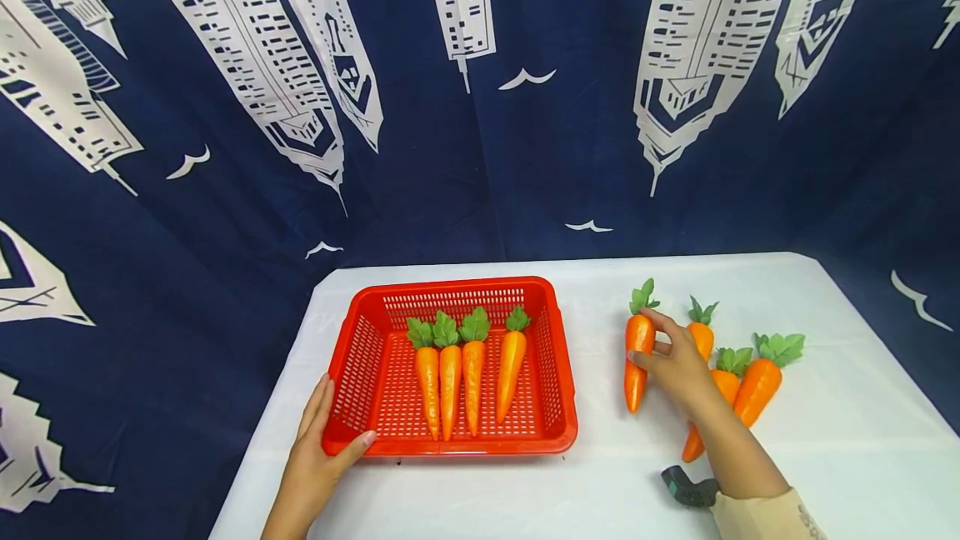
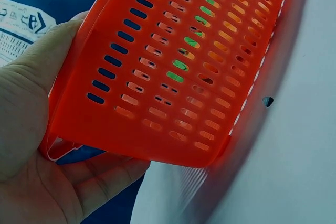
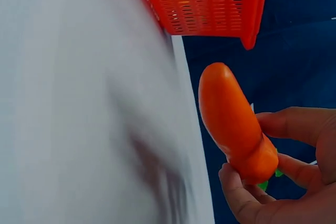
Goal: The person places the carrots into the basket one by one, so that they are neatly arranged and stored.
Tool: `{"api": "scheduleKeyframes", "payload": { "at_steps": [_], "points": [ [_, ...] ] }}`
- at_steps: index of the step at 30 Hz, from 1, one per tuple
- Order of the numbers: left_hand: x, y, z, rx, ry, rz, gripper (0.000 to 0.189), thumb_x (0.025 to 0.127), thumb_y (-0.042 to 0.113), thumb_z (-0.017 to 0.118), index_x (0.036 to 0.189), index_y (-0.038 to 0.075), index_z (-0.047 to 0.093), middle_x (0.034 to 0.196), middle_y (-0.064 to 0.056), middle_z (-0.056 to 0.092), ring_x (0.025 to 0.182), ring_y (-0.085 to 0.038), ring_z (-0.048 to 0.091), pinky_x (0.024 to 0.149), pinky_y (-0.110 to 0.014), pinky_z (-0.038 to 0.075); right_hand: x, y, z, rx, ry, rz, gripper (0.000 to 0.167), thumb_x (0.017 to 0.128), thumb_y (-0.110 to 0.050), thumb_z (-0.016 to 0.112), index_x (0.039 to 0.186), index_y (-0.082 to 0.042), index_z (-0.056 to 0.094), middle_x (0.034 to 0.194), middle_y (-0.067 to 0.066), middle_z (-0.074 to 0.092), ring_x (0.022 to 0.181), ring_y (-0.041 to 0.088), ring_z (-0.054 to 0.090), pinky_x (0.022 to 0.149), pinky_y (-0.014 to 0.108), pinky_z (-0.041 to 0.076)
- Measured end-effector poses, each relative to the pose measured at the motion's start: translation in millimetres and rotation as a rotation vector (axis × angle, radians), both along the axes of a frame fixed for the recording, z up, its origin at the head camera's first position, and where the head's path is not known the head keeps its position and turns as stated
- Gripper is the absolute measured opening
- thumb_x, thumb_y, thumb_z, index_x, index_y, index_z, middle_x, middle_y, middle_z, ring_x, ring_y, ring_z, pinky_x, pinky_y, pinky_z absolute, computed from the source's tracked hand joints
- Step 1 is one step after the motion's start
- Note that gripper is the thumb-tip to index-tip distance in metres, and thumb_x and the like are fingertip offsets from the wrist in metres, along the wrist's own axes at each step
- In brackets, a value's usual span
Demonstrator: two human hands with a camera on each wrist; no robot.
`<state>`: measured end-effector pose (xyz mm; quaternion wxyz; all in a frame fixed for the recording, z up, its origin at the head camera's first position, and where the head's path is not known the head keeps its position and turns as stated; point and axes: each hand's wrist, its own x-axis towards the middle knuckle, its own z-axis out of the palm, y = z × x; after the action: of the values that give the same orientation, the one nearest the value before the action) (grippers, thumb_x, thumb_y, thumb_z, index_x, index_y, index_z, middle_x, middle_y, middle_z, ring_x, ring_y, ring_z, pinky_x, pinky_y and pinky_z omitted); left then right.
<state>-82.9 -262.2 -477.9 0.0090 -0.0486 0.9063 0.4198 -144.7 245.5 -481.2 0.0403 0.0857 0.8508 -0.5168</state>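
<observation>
A red plastic basket (image 1: pixel 450 447) with slotted walls sits on the white table. My left hand (image 1: pixel 309 450) grips its front left corner, the thumb on the front rim and the fingers along the left side. Inside lie several orange carrots (image 1: pixel 472 382) with green leafy tops, side by side. To the right of the basket, my right hand (image 1: pixel 678 361) pinches another carrot (image 1: pixel 636 377) between thumb and fingers, its leaves pointing away from me. The right wrist view shows this carrot (image 3: pixel 231 114) hanging over the table, its tapered end toward the basket.
Three more carrots (image 1: pixel 759 390) lie on the table beyond and beside my right forearm, partly covered by it. A dark device (image 1: pixel 690 487) is at my right wrist. Behind the white table (image 1: pixel 510 498) hangs a navy cloth (image 1: pixel 480 173) printed with white buildings and birds.
</observation>
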Motion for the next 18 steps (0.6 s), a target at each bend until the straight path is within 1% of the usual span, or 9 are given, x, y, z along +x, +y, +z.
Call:
{"api": "scheduleKeyframes", "payload": {
  "at_steps": [5,6,10,12,18],
  "points": [
    [1.0,-0.6,0.1,0.008,-0.002,0.005,0.109,0.082,0.052,0.08,0.164,0.026,0.013,0.171,0.006,0.008,0.154,-0.031,0.018,0.119,-0.066,0.024,-4.2,-3,8.9,-0.055,0.006,0.008,0.081,0.095,-0.02,0.07,0.162,-0.022,0.025,0.16,0.026,0.021,0.136,0.046,0.046,0.09,0.035,0.057],
    [1.3,-0.7,-0.1,0.009,0.0,0.005,0.109,0.082,0.051,0.08,0.164,0.025,0.013,0.171,0.006,0.008,0.154,-0.031,0.018,0.12,-0.066,0.024,-4.8,-3,10.5,-0.062,0.009,0.008,0.081,0.095,-0.021,0.07,0.162,-0.023,0.025,0.161,0.025,0.021,0.136,0.045,0.045,0.092,0.036,0.056],
    [1.9,-0.8,-0.9,0.011,0.011,0.004,0.109,0.082,0.05,0.081,0.164,0.025,0.014,0.171,0.006,0.009,0.154,-0.031,0.018,0.12,-0.066,0.024,-7.2,-5,17.3,-0.068,0.019,0.013,0.081,0.095,-0.025,0.071,0.161,-0.025,0.025,0.163,0.021,0.022,0.138,0.045,0.043,0.1,0.05,0.053],
    [1.6,-0.9,-0.9,0.015,0.017,0.003,0.108,0.083,0.049,0.081,0.164,0.024,0.014,0.171,0.006,0.009,0.154,-0.03,0.019,0.119,-0.066,0.025,-8.0,-7,21.9,-0.065,0.018,0.015,0.081,0.095,-0.027,0.071,0.161,-0.026,0.025,0.164,0.019,0.023,0.138,0.044,0.044,0.103,0.055,0.051],
    [0.2,0.3,0.1,0.008,0.013,0.0,0.108,0.083,0.049,0.08,0.164,0.023,0.014,0.171,0.007,0.009,0.154,-0.031,0.019,0.119,-0.067,0.024,-9.6,-11,36.8,-0.094,0.043,0.057,0.081,0.095,-0.024,0.07,0.162,-0.025,0.024,0.164,0.019,0.024,0.135,0.042,0.05,0.1,0.049,0.054]
  ]
}}
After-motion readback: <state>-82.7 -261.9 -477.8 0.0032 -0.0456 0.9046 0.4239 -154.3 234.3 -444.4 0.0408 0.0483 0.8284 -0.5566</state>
